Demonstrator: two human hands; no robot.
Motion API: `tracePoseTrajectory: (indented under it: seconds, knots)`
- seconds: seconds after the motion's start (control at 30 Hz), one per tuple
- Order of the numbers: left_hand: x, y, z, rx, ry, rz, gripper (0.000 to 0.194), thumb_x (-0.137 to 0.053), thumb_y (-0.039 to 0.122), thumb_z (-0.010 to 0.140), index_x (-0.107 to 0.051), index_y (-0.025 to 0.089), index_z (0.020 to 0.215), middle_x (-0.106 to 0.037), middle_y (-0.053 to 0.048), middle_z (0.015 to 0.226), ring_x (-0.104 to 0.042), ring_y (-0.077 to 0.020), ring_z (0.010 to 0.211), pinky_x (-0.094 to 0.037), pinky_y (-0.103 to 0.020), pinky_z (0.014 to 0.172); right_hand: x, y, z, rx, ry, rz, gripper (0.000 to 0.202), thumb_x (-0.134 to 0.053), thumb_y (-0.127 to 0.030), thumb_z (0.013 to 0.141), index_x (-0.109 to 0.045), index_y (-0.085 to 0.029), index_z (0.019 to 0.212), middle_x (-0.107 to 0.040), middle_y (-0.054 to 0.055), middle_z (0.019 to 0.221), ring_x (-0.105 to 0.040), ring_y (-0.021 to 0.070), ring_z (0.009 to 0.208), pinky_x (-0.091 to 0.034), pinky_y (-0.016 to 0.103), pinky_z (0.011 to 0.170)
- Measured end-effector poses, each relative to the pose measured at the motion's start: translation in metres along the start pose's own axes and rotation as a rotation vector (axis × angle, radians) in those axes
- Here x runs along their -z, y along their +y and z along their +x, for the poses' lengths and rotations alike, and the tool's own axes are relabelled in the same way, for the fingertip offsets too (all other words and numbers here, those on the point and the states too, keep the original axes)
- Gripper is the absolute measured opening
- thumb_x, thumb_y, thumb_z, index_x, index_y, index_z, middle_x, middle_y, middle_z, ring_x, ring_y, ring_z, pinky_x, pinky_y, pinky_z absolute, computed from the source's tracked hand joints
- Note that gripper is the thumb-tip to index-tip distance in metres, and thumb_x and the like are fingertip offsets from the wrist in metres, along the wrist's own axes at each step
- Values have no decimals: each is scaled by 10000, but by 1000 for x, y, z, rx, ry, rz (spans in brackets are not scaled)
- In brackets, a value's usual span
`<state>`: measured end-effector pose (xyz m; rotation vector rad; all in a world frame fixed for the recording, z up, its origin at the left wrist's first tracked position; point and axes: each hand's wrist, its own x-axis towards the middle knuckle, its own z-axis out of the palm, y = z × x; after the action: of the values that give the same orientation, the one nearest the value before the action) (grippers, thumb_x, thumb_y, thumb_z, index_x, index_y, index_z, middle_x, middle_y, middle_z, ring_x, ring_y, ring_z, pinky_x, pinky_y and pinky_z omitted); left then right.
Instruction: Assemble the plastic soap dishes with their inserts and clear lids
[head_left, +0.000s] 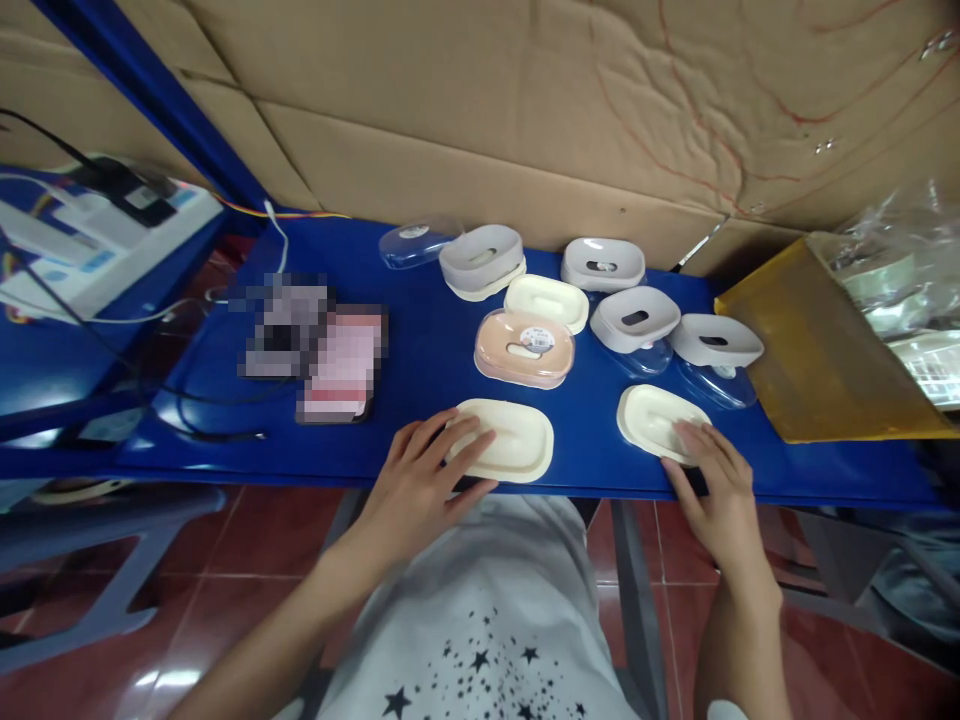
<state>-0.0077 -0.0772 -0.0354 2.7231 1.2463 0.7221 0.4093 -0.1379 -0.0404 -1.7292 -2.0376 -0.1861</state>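
Observation:
My left hand (pixel 425 470) is open, its fingers spread over the left part of a cream oval plastic tray (pixel 521 440) near the table's front edge. The thumb lies by the tray's near rim. To the right, my right hand (pixel 712 480) rests with extended fingers on the right end of a second cream tray (pixel 651 415), its thumb apart at the near rim. Beyond them sits a peach soap dish (pixel 491 350) under a clear lid with a round label (pixel 537 341). Behind that dish is another cream tray (pixel 547 300).
Several grey soap dishes, among them one (pixel 635 317) with a slot, stand at the back. A clear lid (pixel 416 245) lies back left. Left are blurred-out phones (pixel 345 360), cables and a power strip (pixel 67 260). A yellow-brown box (pixel 795 350) with clear-wrapped items stands right.

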Motion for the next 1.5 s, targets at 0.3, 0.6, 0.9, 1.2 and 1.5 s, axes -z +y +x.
tracePoseTrajectory:
  seconds: [0.3,0.6,0.9,1.2,1.5]
  knots:
    - [0,15,1,-82,-68,-30,440,-663,383,1081,-589,207,1478,-690,-115,1463,-584,-347,1368,-473,-518,1061,-17,-30,26,88,-25,115,347,-679,-334,1059,-674,-282,1402,-728,113,1392,-681,328,1298,-511,517,1077]
    - [2,-7,-1,61,63,69,421,-706,385,1059,-612,234,1440,-753,-115,1343,-653,-371,1279,-485,-558,1043,-2,5,75,73,42,38,388,-501,-259,1114,-629,-267,1480,-703,117,1463,-648,319,1376,-482,536,1146]
    - [-8,-3,5,33,55,-142,587,-739,326,1030,-504,259,1563,-709,-121,1369,-597,-351,1341,-562,-557,1112,-19,6,177,292,-77,-131,321,-495,-261,1114,-714,-248,1349,-799,92,1264,-735,279,1159,-406,537,1197]
    - [-7,9,0,146,1,-363,973,-688,465,1052,-33,333,1759,-289,-217,1750,-595,-355,1413,-616,-523,1081,-3,-138,74,437,-70,115,584,-573,-102,1041,-523,-284,1594,-779,61,1151,-694,253,1058,-466,480,1093]
    - [-7,5,-2,83,17,-203,767,-723,408,1034,-354,264,1691,-376,-197,1732,-484,-409,1513,-522,-626,1177,-33,-167,62,534,-189,193,474,-501,-94,1077,-591,-244,1517,-768,72,1266,-640,248,1185,-462,473,1141]
